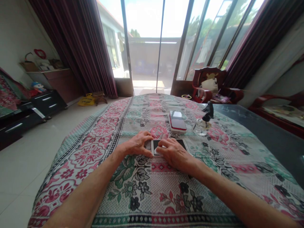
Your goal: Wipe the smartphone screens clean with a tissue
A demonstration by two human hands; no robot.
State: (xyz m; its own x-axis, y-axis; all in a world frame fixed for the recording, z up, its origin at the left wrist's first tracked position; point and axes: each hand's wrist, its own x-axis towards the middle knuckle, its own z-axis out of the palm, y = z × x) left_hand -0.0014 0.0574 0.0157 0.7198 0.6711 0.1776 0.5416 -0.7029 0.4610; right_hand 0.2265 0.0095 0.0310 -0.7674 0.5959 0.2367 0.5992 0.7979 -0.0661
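A white-framed smartphone (181, 144) with a dark screen lies flat on the patterned tablecloth, its long side running left to right. My left hand (136, 144) grips its left end, thumb at the near corner and fingers at the far one. Over the screen, my right hand (174, 153) presses down with bent fingers on a small white wipe (159, 149), mostly hidden beneath them. Just beyond is a small stack of phones (177, 122), the top one red-edged and glossy. To its right stands a clear spray bottle (201, 127) with a black trigger head.
The floral tablecloth (95, 155) covers the table. A dark table surface (242, 126) adjoins at the right. Carved wooden chairs (206, 84) stand beyond it. Glass doors (152, 57) are at the back, with a yellow bag (86, 99) on the floor at left.
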